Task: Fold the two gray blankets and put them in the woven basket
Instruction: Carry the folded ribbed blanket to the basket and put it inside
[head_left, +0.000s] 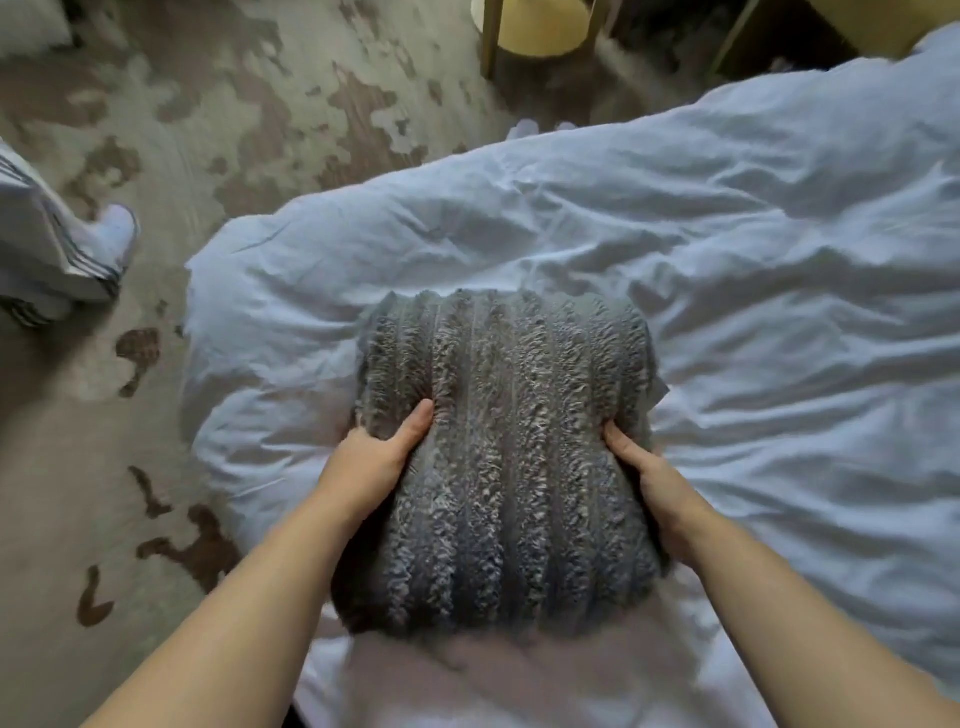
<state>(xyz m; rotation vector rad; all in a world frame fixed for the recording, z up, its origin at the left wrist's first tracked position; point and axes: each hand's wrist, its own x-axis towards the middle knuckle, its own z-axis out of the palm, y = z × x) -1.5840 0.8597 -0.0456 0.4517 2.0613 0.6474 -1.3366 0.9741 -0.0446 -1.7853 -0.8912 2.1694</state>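
- Fabric, pale with dark stripes (47, 249), sits at the nine o'clock edge. A white foot-like shape lies beside it, too blurred to identify.
- A mottled grey-and-brown carpet (234, 104) covers the floor from seven to eleven o'clock.
- The left hand (374, 452) grips the bundle's nine o'clock side. Its thumb presses into the top pile and its fingers wrap out of sight beneath.
- The thick, ribbed, fuzzy gray blanket (509, 457) is folded into a plump square. It is held between both hands over the near end of the bed, at the picture's centre. Whether its underside touches the bedding cannot be told.
- Judging by its dented, bulging sides, it is soft, springy and fairly light. The folds would likely slump open if it were pinched at one corner. Opposite sides, with fingers underneath, look like the safest hold.
- A round yellow stool with pale wooden legs (540, 26) stands at twelve o'clock.
- The right hand (654, 483) clasps the three o'clock side. Its thumb lies along the top edge and its fingers are tucked under.
- A crumpled white duvet (779, 260) spreads from one to five o'clock.
- Neither the second blanket nor the woven basket is in view, so carrying this bundle to the basket appears to be the step in hand.
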